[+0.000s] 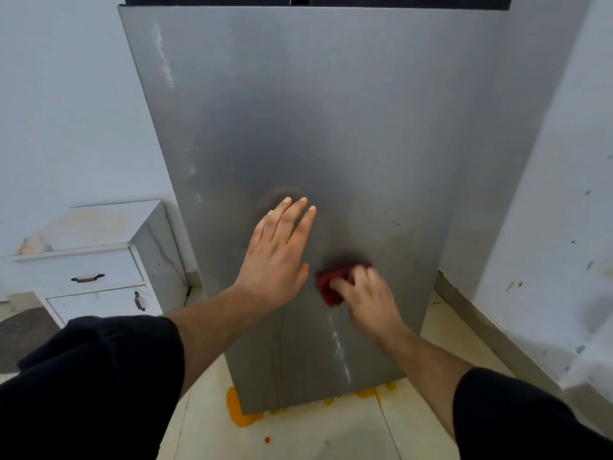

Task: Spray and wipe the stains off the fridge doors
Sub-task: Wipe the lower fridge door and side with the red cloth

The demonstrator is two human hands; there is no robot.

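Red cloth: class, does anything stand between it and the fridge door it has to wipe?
Nothing visible does. The right hand holds the red cloth straight against the grey fridge door. The left hand rests flat on the door beside it, up and to the left, not in between.

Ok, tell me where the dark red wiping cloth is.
Head view: the dark red wiping cloth is against the lower grey metal fridge door, right of centre, gripped by the right hand, beside the left hand pressed flat on the door.
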